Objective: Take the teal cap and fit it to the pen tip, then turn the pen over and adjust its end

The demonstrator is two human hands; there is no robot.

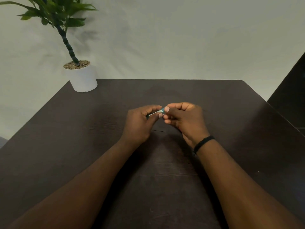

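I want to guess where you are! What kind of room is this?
Probably a home or office room. There is a dark wooden table, a potted plant at its far corner and a plain pale wall behind.

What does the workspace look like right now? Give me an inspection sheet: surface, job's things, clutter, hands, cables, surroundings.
Surface: dark wooden table, faintly scuffed.
Job's things: small teal packet with a white label, held above the table between both hands; contents too small to tell.
Clutter: thin dark needle-like sliver lying on the table below the hands.
Hands: left hand pinches the packet's left part; right hand pinches its right end; black wristband on the right wrist.
Cables: nothing seen.
Surroundings: potted plant in a white pot at the far left corner; pale wall behind; dark panel at the right.
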